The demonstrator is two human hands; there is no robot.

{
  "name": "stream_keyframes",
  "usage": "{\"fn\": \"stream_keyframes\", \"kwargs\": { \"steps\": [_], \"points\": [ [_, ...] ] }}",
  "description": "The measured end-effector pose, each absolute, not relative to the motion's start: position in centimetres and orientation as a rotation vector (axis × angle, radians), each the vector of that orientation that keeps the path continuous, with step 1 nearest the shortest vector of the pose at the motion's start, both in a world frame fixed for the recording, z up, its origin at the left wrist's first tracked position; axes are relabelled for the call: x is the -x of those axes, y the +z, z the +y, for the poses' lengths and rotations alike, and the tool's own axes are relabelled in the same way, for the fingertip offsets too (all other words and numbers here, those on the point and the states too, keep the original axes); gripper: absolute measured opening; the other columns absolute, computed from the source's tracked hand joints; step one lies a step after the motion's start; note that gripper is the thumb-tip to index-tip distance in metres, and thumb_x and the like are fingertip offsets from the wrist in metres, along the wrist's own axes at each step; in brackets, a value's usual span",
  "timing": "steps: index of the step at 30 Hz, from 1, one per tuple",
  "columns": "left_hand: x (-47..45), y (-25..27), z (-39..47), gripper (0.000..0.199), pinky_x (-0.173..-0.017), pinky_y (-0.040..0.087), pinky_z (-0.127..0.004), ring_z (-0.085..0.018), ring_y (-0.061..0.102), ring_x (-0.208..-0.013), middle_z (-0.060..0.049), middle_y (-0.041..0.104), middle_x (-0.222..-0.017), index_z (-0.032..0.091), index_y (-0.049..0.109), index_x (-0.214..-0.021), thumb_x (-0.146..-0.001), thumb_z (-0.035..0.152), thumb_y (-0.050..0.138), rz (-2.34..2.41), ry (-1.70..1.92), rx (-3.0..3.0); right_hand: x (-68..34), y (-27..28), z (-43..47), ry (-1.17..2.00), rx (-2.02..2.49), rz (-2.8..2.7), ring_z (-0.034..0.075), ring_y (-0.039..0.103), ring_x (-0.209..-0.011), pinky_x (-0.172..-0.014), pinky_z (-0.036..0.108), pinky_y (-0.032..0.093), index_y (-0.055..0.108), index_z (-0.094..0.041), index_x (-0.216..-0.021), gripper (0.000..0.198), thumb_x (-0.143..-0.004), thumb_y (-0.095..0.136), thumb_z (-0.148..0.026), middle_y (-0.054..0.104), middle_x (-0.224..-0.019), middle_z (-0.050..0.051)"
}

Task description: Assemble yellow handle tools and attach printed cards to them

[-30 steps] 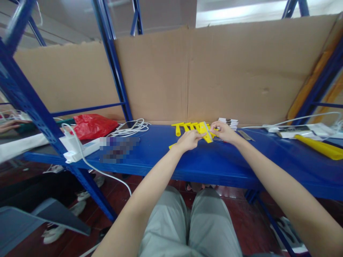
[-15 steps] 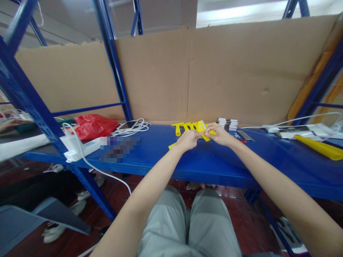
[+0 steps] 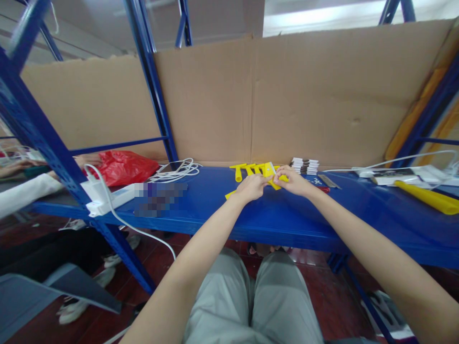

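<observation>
The yellow tool point(image 3: 268, 169) is held over the shelf point(image 3: 206, 200) by the left hand point(image 3: 251, 188), whose fingers are closed on it. Its edge is touched by the right hand point(image 3: 291, 181); whether it is gripped there cannot be told. Similar tools point(image 3: 238, 175) are laid just behind.

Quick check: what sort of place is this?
Likely a workshop: a blue shelf serving as worktop, a cardboard sheet behind it, and several yellow T-shaped pieces in a row.

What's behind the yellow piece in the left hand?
Behind the yellow piece, parts of a row of yellow T-shapes show, then the cardboard. Whatever that piece, the left hand and right hand cover is hidden.
</observation>
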State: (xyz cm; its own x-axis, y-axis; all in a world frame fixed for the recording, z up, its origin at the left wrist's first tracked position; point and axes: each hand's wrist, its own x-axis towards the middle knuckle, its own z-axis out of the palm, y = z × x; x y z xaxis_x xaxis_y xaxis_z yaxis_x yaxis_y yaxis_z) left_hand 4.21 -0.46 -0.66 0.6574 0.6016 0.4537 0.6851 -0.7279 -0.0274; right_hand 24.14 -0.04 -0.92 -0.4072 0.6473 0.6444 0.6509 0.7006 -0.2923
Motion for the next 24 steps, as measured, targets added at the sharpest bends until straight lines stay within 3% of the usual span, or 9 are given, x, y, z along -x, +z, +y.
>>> {"fn": "stream_keyframes", "kwargs": {
  "steps": [6,13,19,24],
  "points": [
    [-4.3,-0.6,-0.6,0.039,-0.093,0.046,-0.038,-0.022,0.061,-0.107,-0.009,0.068,-0.112,0.024,0.058,-0.128,-0.092,0.017,0.047,-1.047,-0.659,2.709,-24.1,-1.4,0.1,0.155,1.033,-2.011,0.021,0.056,-0.090,-0.087,0.043,0.045,0.055,-0.022,-0.076,0.012,-0.074,0.060,-0.033,0.061,-0.087,0.004],
    [-4.4,-0.8,-0.2,0.039,-0.093,0.046,-0.034,-0.019,0.061,-0.107,-0.007,0.068,-0.114,0.025,0.058,-0.128,-0.091,0.016,0.048,-1.006,-0.752,2.719,-24.0,-1.8,0.2,0.471,1.053,-1.779,0.018,0.059,-0.090,-0.077,0.036,0.051,0.049,-0.022,-0.091,0.028,-0.073,0.065,-0.036,0.061,-0.098,0.004],
    [-4.1,-0.7,-0.4,0.043,-0.089,0.047,-0.031,-0.017,0.062,-0.103,-0.006,0.069,-0.111,0.027,0.054,-0.132,-0.092,0.016,0.046,-0.940,-0.701,2.725,-23.7,-1.2,-0.9,0.812,1.055,-1.724,0.013,0.059,-0.058,-0.054,0.027,0.050,0.044,-0.024,-0.106,0.033,-0.078,0.062,-0.028,0.064,-0.077,-0.001],
    [-3.9,-0.5,-1.2,0.042,-0.084,0.049,-0.031,-0.019,0.063,-0.099,-0.006,0.068,-0.106,0.032,0.054,-0.132,-0.093,0.020,0.045,-0.920,-0.561,2.708,-23.3,-0.9,-1.6,0.865,1.067,-1.660,0.011,0.057,-0.050,-0.046,0.023,0.047,0.043,-0.022,-0.107,0.032,-0.079,0.058,-0.017,0.064,-0.066,-0.004]
  ]
}}
